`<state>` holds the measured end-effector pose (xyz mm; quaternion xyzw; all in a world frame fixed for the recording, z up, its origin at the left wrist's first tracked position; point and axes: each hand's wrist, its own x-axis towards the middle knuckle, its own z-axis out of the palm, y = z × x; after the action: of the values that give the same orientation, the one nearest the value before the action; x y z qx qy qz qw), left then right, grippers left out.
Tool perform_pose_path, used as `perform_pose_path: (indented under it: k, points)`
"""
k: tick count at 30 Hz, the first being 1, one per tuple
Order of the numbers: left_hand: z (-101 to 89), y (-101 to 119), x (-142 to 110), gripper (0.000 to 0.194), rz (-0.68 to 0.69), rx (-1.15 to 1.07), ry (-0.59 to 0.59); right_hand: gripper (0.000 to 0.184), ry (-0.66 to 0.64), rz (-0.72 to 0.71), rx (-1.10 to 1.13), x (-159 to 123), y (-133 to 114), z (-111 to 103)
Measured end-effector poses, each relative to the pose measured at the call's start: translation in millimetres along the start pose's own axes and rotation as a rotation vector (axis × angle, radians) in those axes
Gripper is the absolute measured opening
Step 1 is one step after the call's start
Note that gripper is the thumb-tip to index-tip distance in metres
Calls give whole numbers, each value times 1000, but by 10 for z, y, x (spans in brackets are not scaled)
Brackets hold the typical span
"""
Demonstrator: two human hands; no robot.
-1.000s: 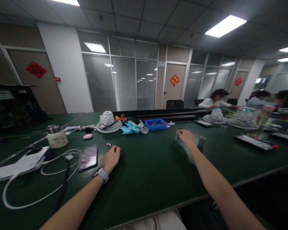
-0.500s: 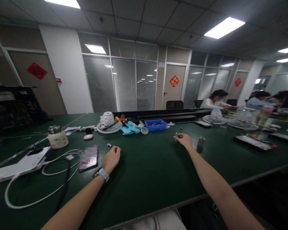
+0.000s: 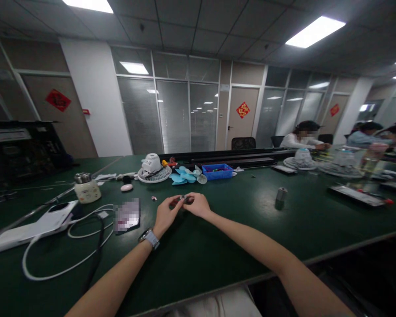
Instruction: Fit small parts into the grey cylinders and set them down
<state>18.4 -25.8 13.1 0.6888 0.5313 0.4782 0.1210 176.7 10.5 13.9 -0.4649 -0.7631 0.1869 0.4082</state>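
Note:
My left hand [image 3: 166, 217] and my right hand [image 3: 198, 205] meet above the green table, just past the watch on my left wrist. Between their fingertips is a small metal part [image 3: 182, 197], mostly covered by the fingers; its exact kind cannot be made out. Both hands are closed on it. To the right, a grey metal cylinder [image 3: 281, 194] stands upright on the table, apart from my hands. A small pink-and-white piece [image 3: 154, 198] lies left of my fingers.
Behind my hands are light-blue fan blades [image 3: 184, 176], a blue bin [image 3: 218, 172] and a white fan housing [image 3: 152, 166]. On the left sit a phone [image 3: 128, 215], a white cable [image 3: 26, 259] and a jar [image 3: 87, 190]. A person [image 3: 302, 137] sits at the far right.
My right hand has moved left, carrying the small metal part away from beside the cylinder. My left hand has shifted right to meet it, and both now hold the part.

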Motion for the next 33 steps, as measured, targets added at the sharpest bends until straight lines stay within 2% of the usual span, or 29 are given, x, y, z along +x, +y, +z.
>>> perform_pose_path:
  k: [5, 11, 17, 23, 29, 33]
  points:
    - [-3, -30, 67, 42, -19, 55, 20, 31, 17, -13, -58, -79, -22, 69]
    - [-13, 49, 146, 35, -55, 70, -7, 34, 33, 0, -67, -119, -14, 85]
    - [-92, -59, 144, 39, -133, 87, 94, 41, 43, 25, -83, -129, -35, 91]
    - [-130, -245, 14, 34, -204, 292, -68, 45, 34, 30, -72, -132, -30, 90]
    - [-101, -252, -9, 35, -205, 472, -136, 43, 43, 22, -65, -125, 7, 101]
    - [-105, -251, -11, 35, -206, 494, -160, 41, 29, 16, -46, -144, 1, 132]
